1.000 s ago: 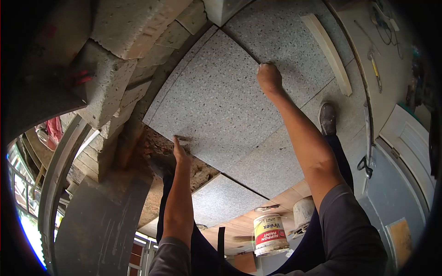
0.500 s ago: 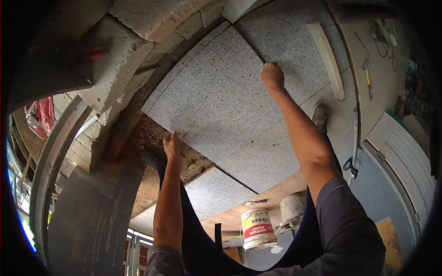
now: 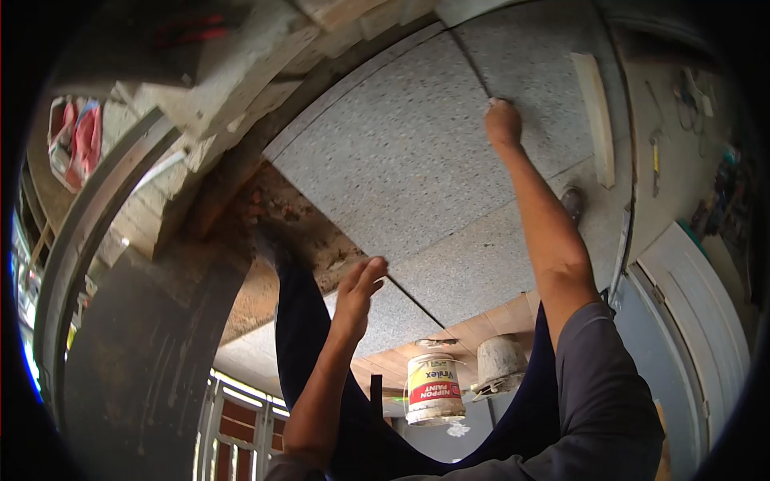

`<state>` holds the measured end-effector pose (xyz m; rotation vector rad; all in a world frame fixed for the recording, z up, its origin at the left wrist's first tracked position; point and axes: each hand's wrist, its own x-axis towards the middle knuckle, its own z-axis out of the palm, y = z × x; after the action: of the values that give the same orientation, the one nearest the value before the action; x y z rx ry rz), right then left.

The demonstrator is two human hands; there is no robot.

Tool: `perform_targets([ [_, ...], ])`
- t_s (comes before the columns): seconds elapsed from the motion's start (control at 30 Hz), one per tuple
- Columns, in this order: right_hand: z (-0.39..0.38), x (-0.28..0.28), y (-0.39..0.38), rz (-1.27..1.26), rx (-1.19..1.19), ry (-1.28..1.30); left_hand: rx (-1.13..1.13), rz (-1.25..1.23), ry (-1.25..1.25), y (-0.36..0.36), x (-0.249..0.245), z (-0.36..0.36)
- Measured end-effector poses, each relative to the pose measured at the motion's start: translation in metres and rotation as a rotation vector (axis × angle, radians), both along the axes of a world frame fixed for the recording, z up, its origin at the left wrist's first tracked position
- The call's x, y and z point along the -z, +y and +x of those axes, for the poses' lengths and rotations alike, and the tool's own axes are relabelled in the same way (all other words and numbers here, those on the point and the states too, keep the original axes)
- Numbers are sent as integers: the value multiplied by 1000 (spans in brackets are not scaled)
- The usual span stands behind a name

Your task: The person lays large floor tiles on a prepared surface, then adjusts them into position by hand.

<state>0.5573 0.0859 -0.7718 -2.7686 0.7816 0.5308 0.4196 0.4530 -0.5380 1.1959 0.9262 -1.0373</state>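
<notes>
A large grey speckled tile [image 3: 377, 144] lies in front of me, with a dark joint along its right side. My right hand [image 3: 503, 124] is closed at that joint, against the tile's edge; whatever its fingers may pinch is hidden. My left hand [image 3: 361, 295] is slightly blurred, fingers stretched out, over the near corner of the tile and holding nothing. Bare reddish-brown soil [image 3: 301, 212] shows along the tile's left edge. Another speckled tile [image 3: 545, 88] adjoins on the right.
A pale wooden strip [image 3: 595, 120] lies on the right-hand tile. A Nippon Paint bucket [image 3: 433, 390] and a dirty grey bucket [image 3: 503, 365] stand behind my legs. Rough blocks [image 3: 265, 72] rise at upper left. A yellow-handled tool [image 3: 655, 164] lies far right.
My left hand has left the tile's left edge and moved right and toward me, its fingers opening out. My right hand stays at the joint. The view has shifted.
</notes>
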Motion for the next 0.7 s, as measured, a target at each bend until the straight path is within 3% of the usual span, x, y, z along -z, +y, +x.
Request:
perform_targets([
  [0.13, 2, 5, 1, -2, -15, -4, 203, 36, -79, -1, 17, -11],
  [0.47, 5, 4, -3, 25, -34, 114, 189, 35, -93, -1, 23, -14],
  [0.7, 1, 5, -2, 16, -20, 57, 177, 4, -84, -2, 22, -13],
])
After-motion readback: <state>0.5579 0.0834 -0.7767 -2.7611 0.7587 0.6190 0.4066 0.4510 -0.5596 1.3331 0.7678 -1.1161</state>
